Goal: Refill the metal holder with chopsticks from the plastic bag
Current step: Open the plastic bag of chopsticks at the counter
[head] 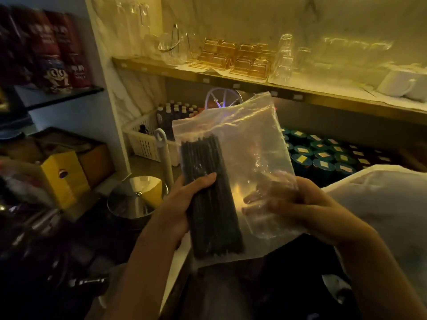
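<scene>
A clear, crinkled plastic bag is held up in mid-air in front of the shelves, with a tight bundle of thin black chopsticks standing lengthwise along its left side. The left hand has its grip closed round the bundle through the film, thumb laid across the sticks. The right hand pinches the bag's right side, its fingers showing through the plastic; the rest of the bag is slack and see-through.

Below the left hand stands a round, shiny metal holder with a polished lid and small knob; whether anything is inside cannot be told. Behind it, a white slotted basket holds dark bottles. Beyond the bag, green round-lidded tins with yellow labels are packed close together. The lit shelf above carries clear glasses, gold wire racks and a white mug. A yellow carton sits at the left.
</scene>
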`<state>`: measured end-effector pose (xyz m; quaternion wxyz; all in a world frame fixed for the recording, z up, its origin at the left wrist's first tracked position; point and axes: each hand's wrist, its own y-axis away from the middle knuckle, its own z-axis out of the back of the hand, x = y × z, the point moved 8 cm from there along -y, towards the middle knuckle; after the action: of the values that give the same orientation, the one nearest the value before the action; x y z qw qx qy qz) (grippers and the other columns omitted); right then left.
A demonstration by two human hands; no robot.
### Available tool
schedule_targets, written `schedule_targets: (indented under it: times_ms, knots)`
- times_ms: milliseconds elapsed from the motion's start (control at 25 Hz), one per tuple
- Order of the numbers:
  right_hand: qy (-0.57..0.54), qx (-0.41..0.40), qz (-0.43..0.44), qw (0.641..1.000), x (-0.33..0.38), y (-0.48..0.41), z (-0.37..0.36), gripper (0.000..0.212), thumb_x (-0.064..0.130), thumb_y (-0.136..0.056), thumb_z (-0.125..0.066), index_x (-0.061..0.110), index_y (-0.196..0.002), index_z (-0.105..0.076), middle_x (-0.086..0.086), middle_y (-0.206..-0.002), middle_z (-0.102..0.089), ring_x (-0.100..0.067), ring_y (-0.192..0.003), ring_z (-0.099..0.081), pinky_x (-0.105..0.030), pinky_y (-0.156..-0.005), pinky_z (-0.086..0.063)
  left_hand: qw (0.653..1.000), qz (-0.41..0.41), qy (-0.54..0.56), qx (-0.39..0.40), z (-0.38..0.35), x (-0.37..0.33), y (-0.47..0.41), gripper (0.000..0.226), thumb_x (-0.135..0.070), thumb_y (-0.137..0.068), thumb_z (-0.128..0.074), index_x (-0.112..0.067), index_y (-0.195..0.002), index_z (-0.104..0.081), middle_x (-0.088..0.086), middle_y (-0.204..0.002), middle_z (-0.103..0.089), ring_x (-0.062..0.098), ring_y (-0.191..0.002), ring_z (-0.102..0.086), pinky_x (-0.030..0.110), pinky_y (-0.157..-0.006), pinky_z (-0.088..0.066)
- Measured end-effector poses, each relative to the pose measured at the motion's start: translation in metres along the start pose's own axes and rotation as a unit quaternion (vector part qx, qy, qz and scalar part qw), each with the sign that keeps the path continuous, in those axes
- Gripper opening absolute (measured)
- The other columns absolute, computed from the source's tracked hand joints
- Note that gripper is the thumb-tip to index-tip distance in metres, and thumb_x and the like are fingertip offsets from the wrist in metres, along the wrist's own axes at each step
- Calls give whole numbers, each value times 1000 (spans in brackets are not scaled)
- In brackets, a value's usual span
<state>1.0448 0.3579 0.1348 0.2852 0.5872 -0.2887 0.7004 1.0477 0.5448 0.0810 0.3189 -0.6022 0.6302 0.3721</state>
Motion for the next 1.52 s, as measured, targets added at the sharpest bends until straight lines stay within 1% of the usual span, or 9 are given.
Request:
schedule_targets:
  times_ms: [120, 400, 720, 800, 920, 1040, 1360, 1440, 1520]
  knots:
    - [-49, 14, -10, 999, -13, 17, -21, 46, 16, -85, -69, 12, -129, -53, -23, -122, -63, -41, -110, -63, -56, -89, -53, 998, -44, -9, -46, 15, 6, 50, 40, -15, -68, -69, -10, -107, -63, 9, -87, -73, 23, -77, -73, 35, -62, -59]
    - [-57, 104, 9, 993, -12, 56, -111, 35, 19, -84, -56, 24, -118, -58, 4, -105, -74, -17, -97, -71, -25, -71, -57, 964, -124, -17, -236, 50, 21, 211, 39, -17, -66, -72, -15, -105, -66, 5, -87, -76, 23, -80, -74, 34, -62, -59]
    - [-87, 319, 19, 944, 21, 110, -293, 31, 25, -88, -59, 21, -119, -61, -3, -102, -72, -24, -92, -70, -40, -70, -60, 870, -206, -18, -447, 89, 19, 451, 65, -19, -59, -77, -11, -121, -60, 8, -95, -75, 25, -85, -74, 38, -67, -59]
    - [-102, 366, 25, 925, 34, 134, -347, 36, 25, -86, -62, 16, -121, -60, -5, -105, -72, -25, -95, -70, -37, -72, -60, 846, -232, -16, -479, 95, 18, 518, 58, -18, -62, -75, -11, -118, -62, 5, -91, -76, 23, -83, -74, 36, -65, -60]
    - [-94, 426, 41, 899, 51, 176, -431, 37, 21, -88, -62, 11, -123, -59, -13, -110, -70, -35, -101, -68, -52, -85, -55, 803, -272, -10, -531, 101, 22, 620, 43, -16, -64, -71, -13, -107, -65, 1, -82, -76, 18, -76, -74, 31, -60, -59]
    - [-97, 476, 59, 872, 70, 227, -518, 33, 17, -85, -61, 13, -117, -62, -15, -101, -73, -34, -87, -69, -48, -74, -56, 759, -290, -9, -583, 100, 30, 726, 41, -16, -66, -72, -15, -106, -65, 1, -88, -76, 20, -82, -74, 35, -67, -62]
    - [-130, 673, 79, 724, 116, 407, -710, 30, 12, -86, -59, 11, -115, -59, -2, -83, -75, -11, -66, -69, -27, -57, -54, 554, -402, 8, -729, 42, 82, 978, 35, -13, -62, -69, -16, -97, -65, -3, -77, -77, 13, -72, -74, 26, -57, -58]
    - [-147, 733, 70, 660, 125, 455, -741, 25, 10, -82, -59, 16, -106, -63, -1, -80, -75, -14, -67, -71, -35, -60, -52, 497, -427, 30, -755, 17, 111, 1017, 47, -23, -52, -83, -16, -95, -66, 0, -78, -77, 16, -72, -74, 27, -57, -58]
    - [-169, 764, 58, 620, 131, 484, -758, 25, 10, -77, -62, 22, -97, -69, -3, -80, -76, -18, -68, -73, -39, -64, -52, 481, -448, 55, -752, 4, 132, 1030, 75, -33, -32, -96, -12, -99, -68, 6, -85, -77, 20, -76, -75, 30, -61, -59]
